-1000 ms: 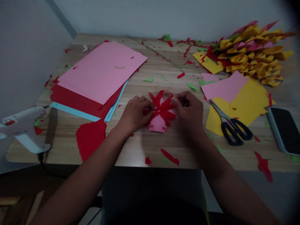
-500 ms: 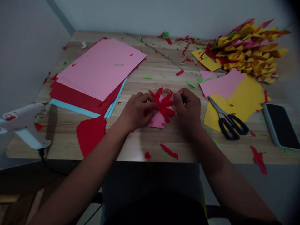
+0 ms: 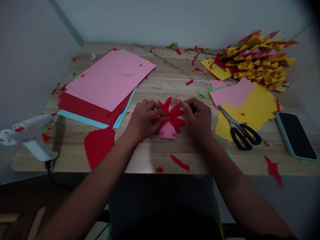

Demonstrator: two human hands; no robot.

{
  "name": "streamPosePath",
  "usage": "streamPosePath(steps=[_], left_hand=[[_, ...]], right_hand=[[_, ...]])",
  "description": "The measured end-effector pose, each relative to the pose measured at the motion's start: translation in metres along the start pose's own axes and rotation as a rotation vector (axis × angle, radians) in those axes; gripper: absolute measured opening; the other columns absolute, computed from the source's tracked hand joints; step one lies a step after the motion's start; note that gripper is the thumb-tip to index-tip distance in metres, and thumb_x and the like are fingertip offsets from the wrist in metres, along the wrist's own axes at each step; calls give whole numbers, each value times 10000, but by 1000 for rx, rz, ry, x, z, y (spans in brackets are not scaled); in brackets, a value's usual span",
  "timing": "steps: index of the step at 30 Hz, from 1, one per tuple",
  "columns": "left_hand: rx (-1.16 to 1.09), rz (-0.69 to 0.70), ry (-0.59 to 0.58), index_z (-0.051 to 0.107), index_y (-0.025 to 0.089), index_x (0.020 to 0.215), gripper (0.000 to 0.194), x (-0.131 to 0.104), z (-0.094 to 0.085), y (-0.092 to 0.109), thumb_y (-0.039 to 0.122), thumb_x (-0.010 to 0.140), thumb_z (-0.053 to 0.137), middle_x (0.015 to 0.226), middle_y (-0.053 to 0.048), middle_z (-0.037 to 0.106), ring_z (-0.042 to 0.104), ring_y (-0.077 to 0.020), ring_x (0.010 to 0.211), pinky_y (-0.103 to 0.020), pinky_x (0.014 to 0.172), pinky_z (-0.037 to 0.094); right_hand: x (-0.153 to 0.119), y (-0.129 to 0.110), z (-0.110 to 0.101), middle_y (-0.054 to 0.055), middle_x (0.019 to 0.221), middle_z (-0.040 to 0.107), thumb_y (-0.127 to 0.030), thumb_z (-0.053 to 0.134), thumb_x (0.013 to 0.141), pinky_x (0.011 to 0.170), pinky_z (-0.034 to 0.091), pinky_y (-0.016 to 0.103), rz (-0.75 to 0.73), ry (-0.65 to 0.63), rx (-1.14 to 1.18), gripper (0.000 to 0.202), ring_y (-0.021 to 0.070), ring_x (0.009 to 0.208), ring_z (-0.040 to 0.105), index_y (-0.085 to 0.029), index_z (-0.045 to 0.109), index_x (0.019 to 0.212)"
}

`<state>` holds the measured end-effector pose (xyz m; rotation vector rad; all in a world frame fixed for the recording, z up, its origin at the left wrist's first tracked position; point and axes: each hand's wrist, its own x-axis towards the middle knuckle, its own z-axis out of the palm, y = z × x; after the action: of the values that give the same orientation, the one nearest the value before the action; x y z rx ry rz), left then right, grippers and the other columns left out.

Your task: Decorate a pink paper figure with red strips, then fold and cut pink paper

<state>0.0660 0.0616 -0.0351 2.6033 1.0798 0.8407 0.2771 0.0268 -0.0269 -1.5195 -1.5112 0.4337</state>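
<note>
Between my hands, on the wooden table, lies a paper flower point(image 3: 172, 113) with several pointed red petals spread over a pink piece of paper point(image 3: 167, 129). My left hand point(image 3: 145, 120) comes from the left, its thumb and fingertips closed on the petals near the flower's middle. On the other side my right hand point(image 3: 198, 116) is curled, thumb against forefinger, pinching the tip of an upper right petal. That petal's tip is partly hidden by the fingers.
Pink, red and blue sheets point(image 3: 110, 80) are stacked at left, near a white glue gun point(image 3: 37, 136) and a red paper piece point(image 3: 98, 146). Scissors point(image 3: 241, 131) lie on yellow paper point(image 3: 262, 103) at right, beside a phone point(image 3: 296, 136). Folded yellow paper work point(image 3: 260, 63) stands behind.
The view has shifted slightly. The red petals look more spread out around the middle, and my right hand has moved a little along the petal. Both hands keep their hold.
</note>
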Motion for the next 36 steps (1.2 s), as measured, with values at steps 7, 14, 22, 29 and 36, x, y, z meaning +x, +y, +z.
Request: streamPosePath(steps=[7, 14, 22, 29, 36], left_hand=[[14, -30, -16, 761, 259, 971, 132, 0, 5, -5, 244, 878, 668, 1074, -55, 680, 584, -246, 1006, -418, 898, 442], [-14, -46, -71, 758, 248, 1032, 203, 1, 4, -4, 204, 884, 626, 1062, -57, 668, 577, -243, 998, -405, 883, 451], [12, -37, -91, 767, 254, 1014, 177, 1, 7, -3, 271, 918, 619, 1063, -65, 671, 574, -240, 967, -415, 860, 444], [-7, -46, -97, 754, 216, 923, 139, 5, 9, -8, 269, 893, 629, 990, -70, 698, 588, -247, 920, -420, 835, 456], [-36, -107, -38, 712, 226, 983, 178, 5, 7, -6, 206, 890, 561, 964, -58, 706, 595, -251, 895, -407, 815, 439]], right_hand=[[-2, 7, 7, 58, 924, 631, -111, 554, 772, 880, 479, 391, -161, -190, -179, 288, 240, 941, 587, -251, 786, 868], [-3, 12, 11, 88, 977, 630, -119, 585, 792, 950, 471, 462, -124, -252, -307, 348, 279, 973, 571, -256, 807, 1022], [-3, 11, 16, 101, 997, 647, -300, 653, 883, 919, 486, 471, -165, -201, -317, 169, 296, 977, 575, -248, 770, 993], [1, -1, 3, 104, 975, 668, -212, 569, 909, 933, 486, 433, -185, -142, -356, 177, 282, 980, 595, -204, 731, 978], [-45, 31, -127, 185, 1019, 658, -315, 567, 863, 870, 479, 538, 148, -34, -856, 342, 362, 958, 625, -176, 703, 1144]])
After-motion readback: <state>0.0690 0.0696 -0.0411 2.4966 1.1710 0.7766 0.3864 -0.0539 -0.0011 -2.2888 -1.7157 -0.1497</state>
